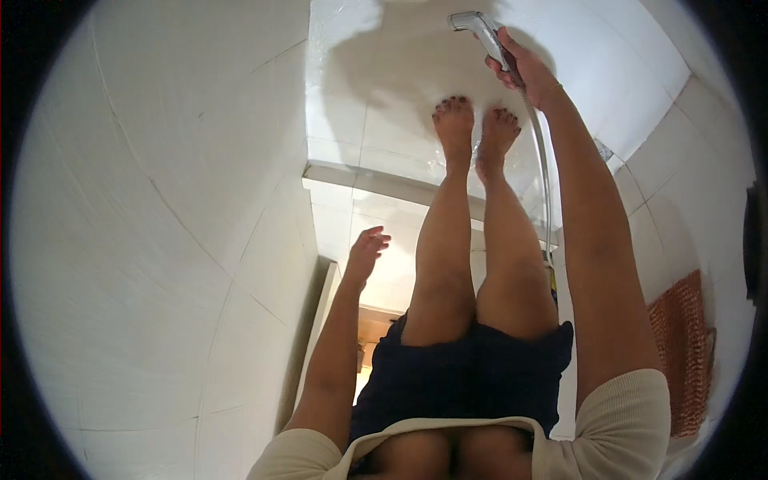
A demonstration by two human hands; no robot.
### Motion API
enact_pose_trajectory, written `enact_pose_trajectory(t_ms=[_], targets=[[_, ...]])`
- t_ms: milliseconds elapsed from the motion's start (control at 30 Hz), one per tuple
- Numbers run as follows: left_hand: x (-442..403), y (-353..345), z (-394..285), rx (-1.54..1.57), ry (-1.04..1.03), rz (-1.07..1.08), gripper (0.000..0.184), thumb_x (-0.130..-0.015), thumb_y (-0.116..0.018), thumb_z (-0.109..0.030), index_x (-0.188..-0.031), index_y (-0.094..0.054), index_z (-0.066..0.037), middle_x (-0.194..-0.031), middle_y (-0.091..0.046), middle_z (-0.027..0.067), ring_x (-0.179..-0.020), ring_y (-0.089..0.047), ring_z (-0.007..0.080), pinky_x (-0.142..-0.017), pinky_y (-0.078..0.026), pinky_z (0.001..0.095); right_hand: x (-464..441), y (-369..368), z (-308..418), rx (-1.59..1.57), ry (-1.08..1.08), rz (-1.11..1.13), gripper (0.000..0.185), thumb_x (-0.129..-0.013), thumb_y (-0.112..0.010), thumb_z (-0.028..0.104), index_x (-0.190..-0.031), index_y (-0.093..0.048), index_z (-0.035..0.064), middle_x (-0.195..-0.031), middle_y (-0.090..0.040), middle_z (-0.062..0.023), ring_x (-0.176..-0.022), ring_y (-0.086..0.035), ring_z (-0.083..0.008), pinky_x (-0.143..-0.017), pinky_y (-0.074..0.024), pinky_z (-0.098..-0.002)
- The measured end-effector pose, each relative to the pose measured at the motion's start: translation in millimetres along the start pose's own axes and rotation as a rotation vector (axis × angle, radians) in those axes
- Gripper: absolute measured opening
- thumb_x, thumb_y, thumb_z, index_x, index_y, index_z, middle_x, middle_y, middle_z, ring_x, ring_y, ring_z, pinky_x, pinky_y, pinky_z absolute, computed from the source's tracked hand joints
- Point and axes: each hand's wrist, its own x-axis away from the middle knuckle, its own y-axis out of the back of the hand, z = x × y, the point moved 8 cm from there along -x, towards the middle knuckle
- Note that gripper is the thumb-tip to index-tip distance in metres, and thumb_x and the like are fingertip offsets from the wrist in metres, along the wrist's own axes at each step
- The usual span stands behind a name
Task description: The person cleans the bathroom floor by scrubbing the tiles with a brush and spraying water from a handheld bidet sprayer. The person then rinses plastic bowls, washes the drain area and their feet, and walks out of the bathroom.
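Observation:
My right hand (530,74) is wrapped round the handle of a chrome hand-held sprayer (484,36), held out beyond my feet at the top right. Its head points to the left, over the wet white floor (400,120). From the handle a thin metal hose (545,168) runs down beside my right leg. My left hand (367,253) hangs in the air left of my legs, fingers loosely bent and apart, holding nothing.
Both bare feet (454,128) stand on the wet tiles. A low raised ledge (384,180) crosses the floor behind them. White tiled wall (176,224) rises close on the left. On the right hangs a reddish-brown woven cloth (680,352), and a small drain (603,150) lies near the corner.

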Motion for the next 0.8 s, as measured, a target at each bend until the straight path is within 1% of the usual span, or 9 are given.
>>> enact_pose_trajectory(t_ms=[100,200,300,333,367,433,600,700,800], targets=[[10,-12,15,0.035,0.033,0.010,0.037,-0.090,-0.047,-0.027,-0.120,-0.047,-0.006,-0.106,-0.059,0.0067,-0.096,-0.053,0.0159,-0.085,-0.040,0.0316,-2,-11,-3,0.047,0.016,0.027,0.053,-0.086,-0.040,0.059,-0.110,-0.054,0.0135,-0.063,-0.047,0.0047,-0.045,-0.032,-0.0024,-0.040,-0.0266,-0.0169],[18,-9,-3,0.056,-0.153,-0.034,0.033,-0.089,-0.049,-0.015,-0.119,-0.046,0.000,-0.104,-0.058,0.0110,-0.096,-0.053,0.0161,-0.087,-0.041,0.0272,3,-18,-8,0.291,-0.059,0.031,0.049,-0.086,-0.041,0.060,-0.095,-0.054,0.0131,-0.063,-0.047,0.0044,-0.045,-0.033,-0.0023,-0.040,-0.0272,-0.0172],[30,4,-37,0.154,-0.288,-0.042,0.032,-0.089,-0.048,-0.013,-0.119,-0.046,-0.001,-0.105,-0.057,0.0102,-0.095,-0.053,0.0156,-0.088,-0.041,0.0275,19,-21,0,0.204,-0.050,-0.006,0.048,-0.085,-0.043,0.061,-0.086,-0.051,0.0136,-0.061,-0.047,0.0041,-0.044,-0.034,-0.0022,-0.039,-0.0277,-0.0177],[30,7,-44,0.203,-0.308,-0.034,0.031,-0.090,-0.047,-0.013,-0.118,-0.047,-0.001,-0.105,-0.057,0.0093,-0.093,-0.052,0.0151,-0.087,-0.040,0.0274,20,-21,2,0.219,-0.048,-0.010,0.048,-0.085,-0.043,0.061,-0.086,-0.051,0.0136,-0.061,-0.047,0.0041,-0.044,-0.034,-0.0022,-0.039,-0.0277,-0.0177],[28,10,-52,0.137,-0.327,-0.037,0.033,-0.092,-0.047,-0.028,-0.119,-0.048,-0.009,-0.108,-0.059,0.0046,-0.097,-0.054,0.0144,-0.085,-0.038,0.0305,21,-24,1,0.258,-0.046,0.022,0.048,-0.084,-0.043,0.061,-0.087,-0.051,0.0138,-0.061,-0.047,0.0042,-0.045,-0.035,-0.0021,-0.039,-0.0273,-0.0177],[23,11,-64,0.151,-0.312,-0.061,0.034,-0.092,-0.046,-0.030,-0.118,-0.048,-0.009,-0.108,-0.059,0.0049,-0.098,-0.053,0.0150,-0.086,-0.038,0.0317,29,-28,1,0.308,-0.043,0.052,0.048,-0.084,-0.043,0.061,-0.088,-0.051,0.0140,-0.060,-0.047,0.0042,-0.045,-0.035,-0.0019,-0.039,-0.0268,-0.0177],[38,-36,-114,0.122,-0.352,-0.067,0.034,-0.093,-0.045,-0.030,-0.118,-0.049,-0.008,-0.110,-0.058,0.0063,-0.101,-0.053,0.0160,-0.088,-0.038,0.0328,60,19,14,0.367,0.075,-0.278,0.049,-0.084,-0.045,0.060,-0.100,-0.054,0.0146,-0.062,-0.047,0.0046,-0.047,-0.035,-0.0020,-0.041,-0.0268,-0.0177],[56,-66,-138,0.070,-0.387,-0.015,0.034,-0.092,-0.047,-0.030,-0.118,-0.049,-0.008,-0.111,-0.058,0.0059,-0.100,-0.053,0.0153,-0.088,-0.038,0.0323,85,38,8,0.478,-0.052,-0.237,0.051,-0.085,-0.045,0.058,-0.109,-0.055,0.0145,-0.062,-0.046,0.0046,-0.048,-0.035,-0.0028,-0.040,-0.0266,-0.0188],[65,-76,-157,-0.040,-0.441,0.010,0.036,-0.090,-0.049,-0.031,-0.118,-0.049,-0.008,-0.111,-0.058,0.0054,-0.099,-0.053,0.0149,-0.087,-0.037,0.0321,77,68,-6,0.623,0.047,-0.324,0.055,-0.085,-0.043,0.057,-0.114,-0.057,0.0126,-0.066,-0.049,0.0013,-0.054,-0.041,-0.0072,-0.049,-0.0369,-0.0233]])
